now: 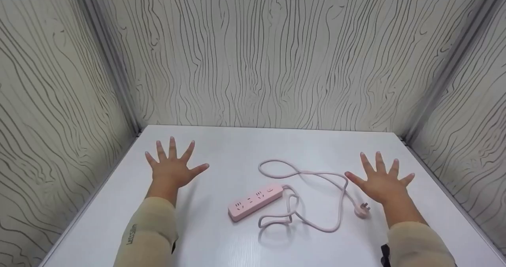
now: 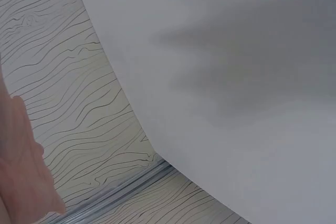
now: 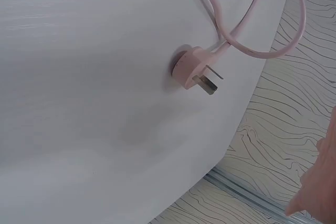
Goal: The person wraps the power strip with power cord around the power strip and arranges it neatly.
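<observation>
A pink power strip [image 1: 256, 202] lies at a slant on the white table, its sockets facing up. Its pink cord [image 1: 340, 215] spreads in loose loops to the right and ends in a plug [image 1: 361, 210] with metal prongs. My left hand [image 1: 172, 172] is held over the table's left side, fingers spread wide, holding nothing. On the other side my right hand [image 1: 382, 184], also spread and holding nothing, is nearest to the plug, apart from it. In the right wrist view the plug [image 3: 190, 68] lies with its prongs showing, and part of the hand [image 3: 318, 182] shows at the edge.
The white table [image 1: 213, 148] is enclosed by wood-grain patterned panels [image 1: 253, 61] at the back and both sides. Grey metal posts [image 1: 106, 57] stand at the corners. Light sleeves cover both forearms, and a dark band shows by the right one.
</observation>
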`<state>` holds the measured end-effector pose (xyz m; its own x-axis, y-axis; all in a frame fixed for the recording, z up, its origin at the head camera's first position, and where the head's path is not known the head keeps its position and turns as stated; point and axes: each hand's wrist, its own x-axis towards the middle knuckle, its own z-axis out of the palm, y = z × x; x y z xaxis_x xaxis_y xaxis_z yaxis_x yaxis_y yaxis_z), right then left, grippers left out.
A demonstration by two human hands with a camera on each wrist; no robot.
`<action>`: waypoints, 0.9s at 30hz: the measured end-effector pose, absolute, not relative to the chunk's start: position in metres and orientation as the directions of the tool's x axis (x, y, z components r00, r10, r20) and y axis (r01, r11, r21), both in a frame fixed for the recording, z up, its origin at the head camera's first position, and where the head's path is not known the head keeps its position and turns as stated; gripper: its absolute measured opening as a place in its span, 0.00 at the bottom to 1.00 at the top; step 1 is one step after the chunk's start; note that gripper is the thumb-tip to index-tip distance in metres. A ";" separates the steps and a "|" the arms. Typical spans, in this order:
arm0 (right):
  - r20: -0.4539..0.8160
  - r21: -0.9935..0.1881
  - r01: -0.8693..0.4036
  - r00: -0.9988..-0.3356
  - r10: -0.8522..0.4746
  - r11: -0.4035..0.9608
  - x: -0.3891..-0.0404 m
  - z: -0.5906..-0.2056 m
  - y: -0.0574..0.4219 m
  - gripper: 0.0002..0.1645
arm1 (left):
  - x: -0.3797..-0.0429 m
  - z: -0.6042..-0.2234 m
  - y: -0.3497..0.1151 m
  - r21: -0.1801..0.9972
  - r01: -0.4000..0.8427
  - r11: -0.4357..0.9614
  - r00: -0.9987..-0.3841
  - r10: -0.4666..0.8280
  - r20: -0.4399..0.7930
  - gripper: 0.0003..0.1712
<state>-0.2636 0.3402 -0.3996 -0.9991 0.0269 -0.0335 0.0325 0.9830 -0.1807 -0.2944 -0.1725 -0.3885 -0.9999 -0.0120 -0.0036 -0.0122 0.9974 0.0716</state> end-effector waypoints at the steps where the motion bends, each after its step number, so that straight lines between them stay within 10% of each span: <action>1: -0.031 -0.180 0.030 -0.999 0.025 0.983 -0.264 -0.399 0.340 0.58 | -0.294 -0.389 -0.171 0.071 -0.008 0.997 -1.000 -0.008 -0.003 0.53; 27: 0.035 -0.084 -0.046 -0.998 -0.043 0.995 -0.273 -0.396 0.310 0.56 | -0.286 -0.457 -0.080 0.375 0.120 0.919 -0.977 0.177 -0.119 0.45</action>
<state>-0.2728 0.3097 -0.3963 -0.9985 -0.0430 0.0347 -0.0458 0.9954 -0.0844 -0.2856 -0.0804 -0.4570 -0.9770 0.1766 -0.1193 0.1203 0.9191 0.3753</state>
